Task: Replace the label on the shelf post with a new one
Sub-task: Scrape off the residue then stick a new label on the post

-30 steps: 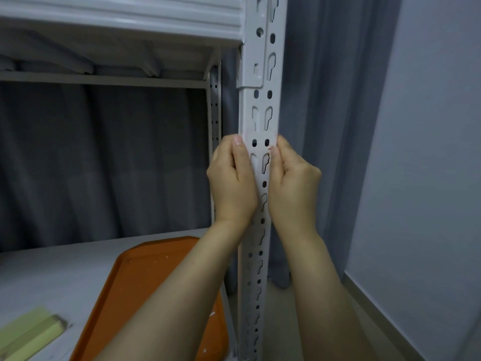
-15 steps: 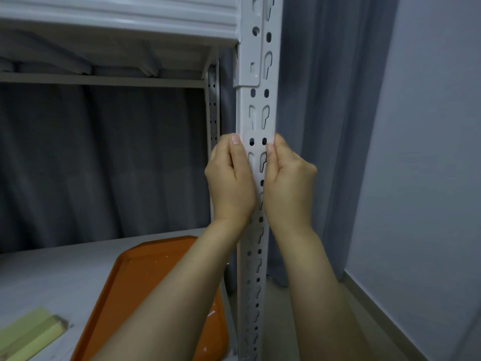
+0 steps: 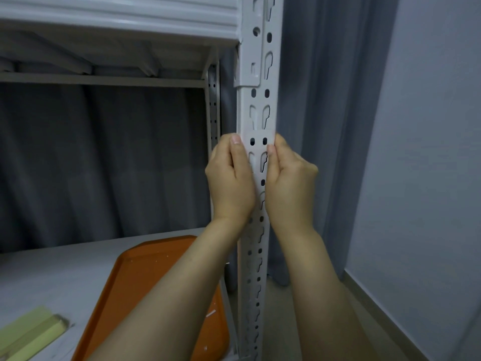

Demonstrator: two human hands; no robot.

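Grips pinching: left hand [image 3: 231,183] and right hand [image 3: 289,183] clamp the pale translucent label [image 3: 258,136] by its 9 and 3 o'clock edges against the white slotted metal shelf post [image 3: 256,105].

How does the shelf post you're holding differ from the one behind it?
The front post is pale, with keyhole slots and oval holes; the rear post looks darker and shows only small round holes. The left hand and right hand hold the front post; nothing touches the rear post. Both stand upright, perforated.
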